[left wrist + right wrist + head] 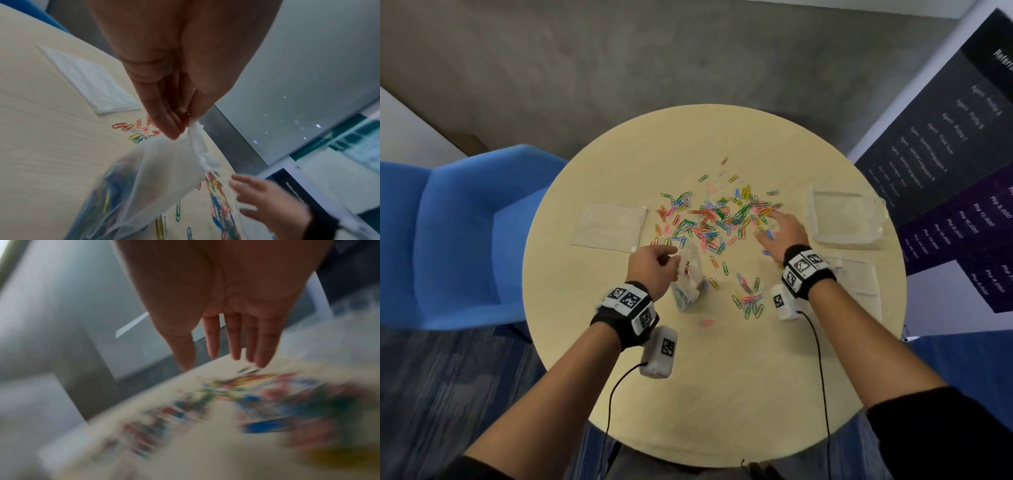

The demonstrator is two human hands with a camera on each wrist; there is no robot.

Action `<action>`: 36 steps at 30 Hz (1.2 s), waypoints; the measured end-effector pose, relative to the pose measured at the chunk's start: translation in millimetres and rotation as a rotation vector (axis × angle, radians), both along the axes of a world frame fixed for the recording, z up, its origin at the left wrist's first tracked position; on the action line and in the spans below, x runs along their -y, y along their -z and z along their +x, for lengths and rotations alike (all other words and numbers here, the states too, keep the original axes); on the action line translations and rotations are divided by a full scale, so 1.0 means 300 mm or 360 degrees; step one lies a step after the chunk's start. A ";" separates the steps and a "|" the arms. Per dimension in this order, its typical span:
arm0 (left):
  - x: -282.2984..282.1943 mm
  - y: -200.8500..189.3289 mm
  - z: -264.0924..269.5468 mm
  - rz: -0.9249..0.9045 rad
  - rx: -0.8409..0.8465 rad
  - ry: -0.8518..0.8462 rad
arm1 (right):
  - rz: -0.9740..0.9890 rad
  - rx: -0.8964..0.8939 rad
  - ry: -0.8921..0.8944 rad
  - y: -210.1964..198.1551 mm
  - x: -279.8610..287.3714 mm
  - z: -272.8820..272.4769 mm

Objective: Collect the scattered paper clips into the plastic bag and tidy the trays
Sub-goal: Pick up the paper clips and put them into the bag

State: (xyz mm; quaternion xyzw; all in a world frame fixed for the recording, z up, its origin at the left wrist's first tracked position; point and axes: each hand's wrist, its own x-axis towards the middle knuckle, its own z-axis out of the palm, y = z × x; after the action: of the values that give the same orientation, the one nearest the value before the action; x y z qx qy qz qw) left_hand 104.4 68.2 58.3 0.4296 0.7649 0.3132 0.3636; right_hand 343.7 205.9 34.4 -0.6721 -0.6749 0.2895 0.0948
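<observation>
Coloured paper clips (pixel 717 216) lie scattered across the middle of the round table, with a smaller cluster (pixel 748 298) nearer me. My left hand (pixel 654 263) pinches the top edge of a clear plastic bag (pixel 688 281) that holds some clips; the pinch shows in the left wrist view, with the bag (pixel 156 175) hanging below the fingers (pixel 170 123). My right hand (pixel 780 233) hovers flat with straight fingers over the right edge of the clip pile, holding nothing; the right wrist view is blurred but shows the fingers (pixel 236 344) spread above the clips (pixel 257 394).
A clear plastic tray (pixel 844 219) stands at the table's right side. A flat clear sheet or lid (pixel 613 226) lies at the left, another flat one (pixel 859 281) at the right near my wrist. A blue chair (pixel 465 233) stands left of the table (pixel 722 377).
</observation>
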 end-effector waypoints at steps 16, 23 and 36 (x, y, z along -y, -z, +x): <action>0.033 -0.034 0.020 0.0009 0.0212 -0.0019 | 0.0032 0.0618 -0.0341 0.154 0.012 0.041; 0.011 -0.043 0.015 -0.0011 0.0249 0.0107 | -0.0523 -0.1136 0.0813 0.052 0.131 0.102; -0.010 -0.072 0.067 0.0162 -0.0378 0.0654 | -0.1196 -0.1798 0.0645 -0.100 0.366 -0.298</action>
State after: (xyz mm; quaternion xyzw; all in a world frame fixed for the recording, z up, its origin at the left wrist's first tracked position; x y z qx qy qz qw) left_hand 124.5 71.4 79.8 0.6279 0.6820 0.2181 0.3050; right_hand 254.4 96.2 64.3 -0.5187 -0.2384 0.7839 0.2441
